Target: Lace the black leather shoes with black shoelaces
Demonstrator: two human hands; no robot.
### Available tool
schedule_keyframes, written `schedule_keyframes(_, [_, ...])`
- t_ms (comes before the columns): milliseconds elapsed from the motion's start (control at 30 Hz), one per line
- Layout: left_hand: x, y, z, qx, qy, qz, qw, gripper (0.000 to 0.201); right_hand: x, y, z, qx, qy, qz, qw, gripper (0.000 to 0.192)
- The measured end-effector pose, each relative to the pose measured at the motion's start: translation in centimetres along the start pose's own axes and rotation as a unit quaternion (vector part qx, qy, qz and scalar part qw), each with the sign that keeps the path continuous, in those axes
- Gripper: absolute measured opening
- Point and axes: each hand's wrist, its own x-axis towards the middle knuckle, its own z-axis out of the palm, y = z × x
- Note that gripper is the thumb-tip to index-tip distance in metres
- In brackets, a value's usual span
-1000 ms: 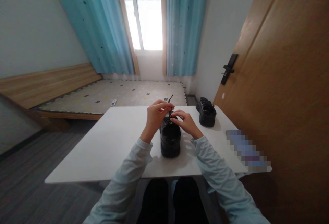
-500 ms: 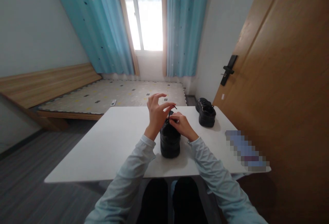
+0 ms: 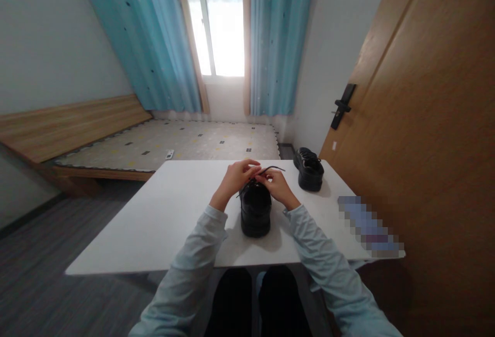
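A black shoe (image 3: 256,210) stands upright on the white table (image 3: 154,223), its heel toward me. Over its front part my left hand (image 3: 238,175) and my right hand (image 3: 275,183) meet, fingertips close together. Both are closed in a pinch on the black shoelace (image 3: 275,167). One loose end of the lace sticks out to the right above my right hand; a short dark piece shows below my left hand. My fingers hide the shoe's toe and much of the lacing.
A second black shoe (image 3: 309,170) stands at the table's far right. A blurred bluish item (image 3: 369,226) lies by the right edge, near the wooden door (image 3: 425,135). Beyond the table is a bed (image 3: 201,138) with a small white device (image 3: 169,155) on it.
My left hand has come down from above the shoe to meet my right hand. The lace end, earlier upright in my left fingers, now points right.
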Motion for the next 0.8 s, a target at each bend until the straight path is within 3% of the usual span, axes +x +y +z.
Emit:
schedule_keyframes(100, [-0.3, -1.3, -0.6, -0.025, -0.057, -0.016, 0.998, 0.028, 0.0, -0.1, -0.4, 0.05, 0.015, 0.008, 0.999, 0.017])
schedule_keyframes(300, [-0.8, -2.4, -0.8, -0.182, -0.128, -0.048, 0.974, 0.039, -0.2, -0.3, -0.6, 0.06, 0.033, 0.008, 0.998, 0.017])
schedule_keyframes(533, [-1.1, -2.4, -1.0, -0.248, -0.147, -0.08, 0.954, 0.047, -0.4, -0.1, -0.8, 0.055, 0.042, -0.021, 0.997, 0.021])
schedule_keyframes(800, [-1.1, -2.1, -0.3, -0.215, -0.116, -0.064, 0.968, 0.046, -0.3, -0.6, -0.7, 0.072, 0.046, -0.003, 0.996, 0.022])
